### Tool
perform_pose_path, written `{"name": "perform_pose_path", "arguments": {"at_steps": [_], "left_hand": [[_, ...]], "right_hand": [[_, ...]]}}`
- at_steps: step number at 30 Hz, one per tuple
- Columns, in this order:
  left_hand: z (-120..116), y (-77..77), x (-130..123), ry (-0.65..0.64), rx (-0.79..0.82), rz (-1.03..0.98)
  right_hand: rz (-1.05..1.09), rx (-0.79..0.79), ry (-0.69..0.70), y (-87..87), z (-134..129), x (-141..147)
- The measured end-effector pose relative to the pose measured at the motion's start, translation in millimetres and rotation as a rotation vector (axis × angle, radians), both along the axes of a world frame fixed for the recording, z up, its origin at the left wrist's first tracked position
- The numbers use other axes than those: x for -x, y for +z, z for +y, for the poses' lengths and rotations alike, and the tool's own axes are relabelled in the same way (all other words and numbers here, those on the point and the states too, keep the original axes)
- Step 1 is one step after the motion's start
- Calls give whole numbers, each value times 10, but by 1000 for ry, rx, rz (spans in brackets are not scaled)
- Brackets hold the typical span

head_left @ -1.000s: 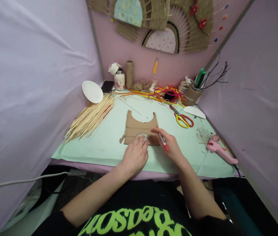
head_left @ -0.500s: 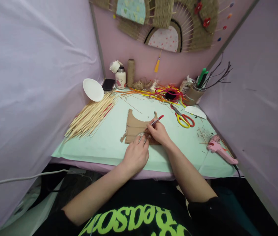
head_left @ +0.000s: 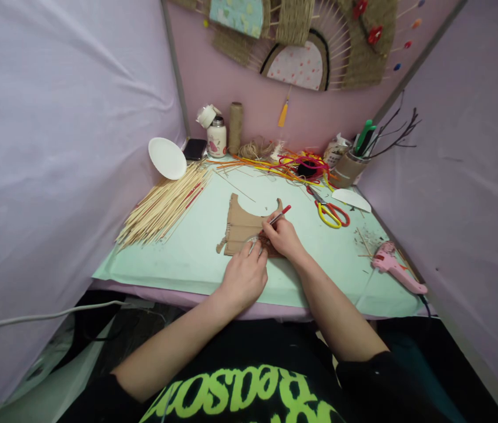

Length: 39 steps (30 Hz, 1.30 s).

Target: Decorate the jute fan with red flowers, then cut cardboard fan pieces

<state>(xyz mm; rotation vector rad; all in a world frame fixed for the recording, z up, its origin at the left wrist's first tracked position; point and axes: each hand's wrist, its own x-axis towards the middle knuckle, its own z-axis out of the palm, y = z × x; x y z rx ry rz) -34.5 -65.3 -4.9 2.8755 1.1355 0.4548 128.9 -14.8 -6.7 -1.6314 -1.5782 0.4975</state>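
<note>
A piece of brown cardboard (head_left: 241,231) with a curved cut-out along its far edge and ragged left side lies flat on the table. My left hand (head_left: 245,275) rests on its near edge, fingers stretched out and pressing down. Partly under those fingertips is a curved, see-through piece with pale markings (head_left: 253,239), perhaps a protractor; most of it is hidden. My right hand (head_left: 283,236) is closed around a pen (head_left: 281,214) with a red end. The pen leans to the right, its tip down at the cardboard beside my left fingertips.
Thin bamboo sticks (head_left: 165,202) lie at the left under a white oval piece (head_left: 167,158). Scissors (head_left: 329,214) lie to the right, with a pink glue gun (head_left: 396,269) near the right edge. Coloured cords (head_left: 308,164), a bottle (head_left: 216,140) and a pen holder (head_left: 349,169) line the back.
The pen and my right hand have shifted very slightly left. My left hand stays on the cardboard; the whole view has moved a little.
</note>
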Motion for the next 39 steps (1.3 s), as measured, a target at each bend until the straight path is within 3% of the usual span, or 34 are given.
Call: {"name": "perform_pose_path", "arguments": {"at_steps": [39], "left_hand": [[-2, 3, 7, 0, 17, 28]], "right_hand": [[-5, 34, 11, 37, -40, 33]]}}
